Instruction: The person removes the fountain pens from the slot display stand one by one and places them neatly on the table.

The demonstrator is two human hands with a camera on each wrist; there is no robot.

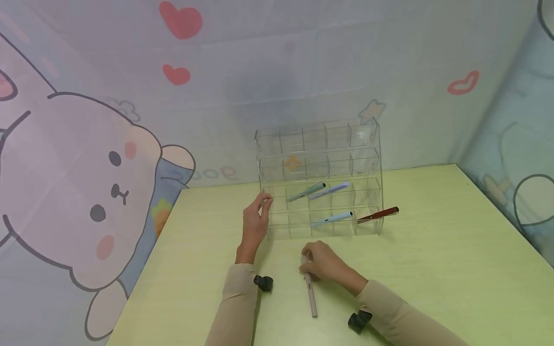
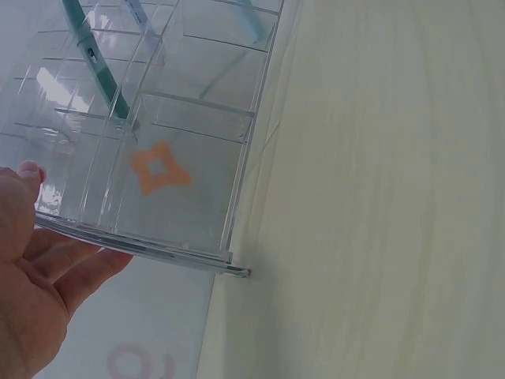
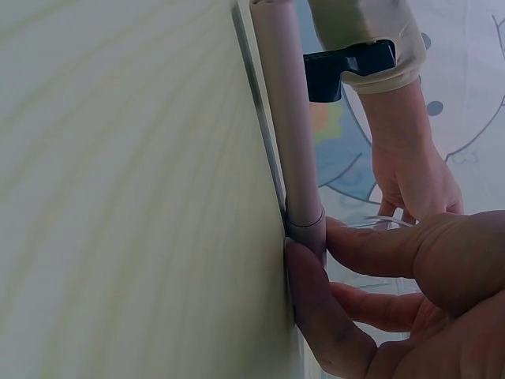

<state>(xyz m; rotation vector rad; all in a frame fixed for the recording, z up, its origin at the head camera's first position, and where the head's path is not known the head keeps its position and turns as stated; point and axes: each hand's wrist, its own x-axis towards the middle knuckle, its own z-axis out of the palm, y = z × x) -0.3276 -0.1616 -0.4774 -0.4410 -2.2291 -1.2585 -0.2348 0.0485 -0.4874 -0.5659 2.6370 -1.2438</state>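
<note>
A clear acrylic pen rack with stepped rows of compartments stands on the table. My left hand holds its left side panel, thumb inside and fingers outside, as the left wrist view shows. In front of the rack, my right hand pinches a pale pink pen near its far end. The pen lies close along the tabletop, pointing toward the rack. In the right wrist view, thumb and fingers close around the pen just past a seam in its barrel.
A green pen and a lavender pen lean in one rack row. Below them are a light blue pen and a dark red pen, which sticks out past the right side. A printed cloth hangs behind the yellow-green table.
</note>
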